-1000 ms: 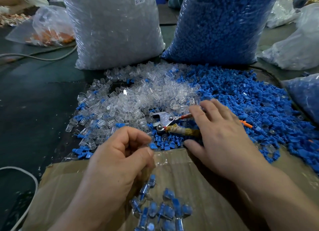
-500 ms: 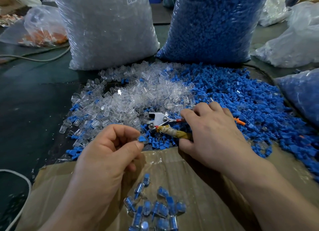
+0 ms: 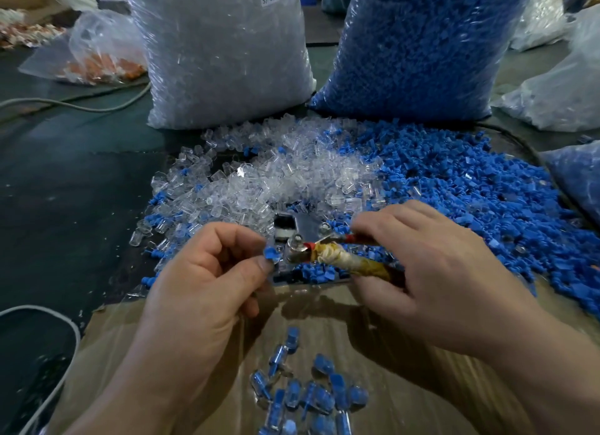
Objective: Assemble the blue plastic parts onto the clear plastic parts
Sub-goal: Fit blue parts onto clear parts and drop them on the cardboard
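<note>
My left hand (image 3: 207, 282) pinches a small blue plastic part (image 3: 271, 254) between thumb and forefinger, just left of the pliers' metal head. My right hand (image 3: 431, 272) grips the pliers (image 3: 324, 249) by their tape-wrapped handles and holds them off the pile. A heap of clear plastic parts (image 3: 276, 181) lies behind the hands, with a heap of loose blue parts (image 3: 454, 187) to its right. Several assembled blue-and-clear pieces (image 3: 308, 395) lie in the cardboard box (image 3: 373, 369) below my hands.
A big bag of clear parts (image 3: 220, 54) and a big bag of blue parts (image 3: 415, 48) stand at the back. More plastic bags (image 3: 558, 90) lie at the right, one with orange pieces (image 3: 97, 61) at the left. A grey cable (image 3: 65, 330) loops at the lower left.
My right hand has closed around the pliers' handles and lifted them from the pile. My left hand has kept its blue part and stayed beside the pliers' head.
</note>
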{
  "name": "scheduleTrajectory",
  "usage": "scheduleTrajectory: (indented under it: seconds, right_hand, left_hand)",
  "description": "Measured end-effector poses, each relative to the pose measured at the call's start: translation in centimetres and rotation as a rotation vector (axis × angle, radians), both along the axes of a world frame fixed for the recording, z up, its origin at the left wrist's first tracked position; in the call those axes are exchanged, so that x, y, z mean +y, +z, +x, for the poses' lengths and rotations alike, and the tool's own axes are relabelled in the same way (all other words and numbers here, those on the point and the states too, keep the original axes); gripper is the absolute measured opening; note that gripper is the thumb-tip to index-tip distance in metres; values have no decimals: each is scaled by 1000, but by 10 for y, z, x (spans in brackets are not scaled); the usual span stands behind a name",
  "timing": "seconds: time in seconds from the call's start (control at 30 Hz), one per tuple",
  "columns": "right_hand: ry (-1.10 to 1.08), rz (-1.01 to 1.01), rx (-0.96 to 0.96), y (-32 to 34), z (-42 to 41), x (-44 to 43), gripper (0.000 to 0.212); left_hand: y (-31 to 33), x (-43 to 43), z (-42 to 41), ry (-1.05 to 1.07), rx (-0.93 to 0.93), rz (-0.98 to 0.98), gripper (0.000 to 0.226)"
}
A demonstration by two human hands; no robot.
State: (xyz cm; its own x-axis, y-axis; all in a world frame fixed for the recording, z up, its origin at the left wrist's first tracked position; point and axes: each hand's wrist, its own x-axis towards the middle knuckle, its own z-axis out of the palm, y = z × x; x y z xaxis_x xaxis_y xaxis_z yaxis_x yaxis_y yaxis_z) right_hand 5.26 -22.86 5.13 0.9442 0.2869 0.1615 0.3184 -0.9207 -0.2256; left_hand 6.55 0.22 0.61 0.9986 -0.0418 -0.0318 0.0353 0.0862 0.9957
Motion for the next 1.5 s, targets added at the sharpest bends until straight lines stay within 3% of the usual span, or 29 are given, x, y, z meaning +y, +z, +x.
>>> scheduleTrajectory:
  seconds: [0.4, 0.97, 1.03, 1.13, 1.33, 1.5]
  right_hand:
    - [88, 15, 52, 1, -2, 1, 60]
    - [85, 30, 15, -1, -3, 6, 43]
    - [56, 37, -6, -3, -3, 1, 46]
    - [-47, -33, -49, -7, 3, -5, 56]
    - [-184, -166, 18, -12, 18, -5, 71]
    - [-203, -128, -12, -8, 16, -2, 63]
  left_hand:
    - [-4, 8, 1, -44, -84, 108, 19]
    - [10, 3, -11, -34, -68, 63, 17]
    - [10, 2, -9, -3, -95, 107, 14]
    - [6, 6, -5, 53, -60, 188, 27]
    - [5, 0, -8, -50, 62, 328, 29]
    - [11, -5, -12, -26, 41, 379, 35]
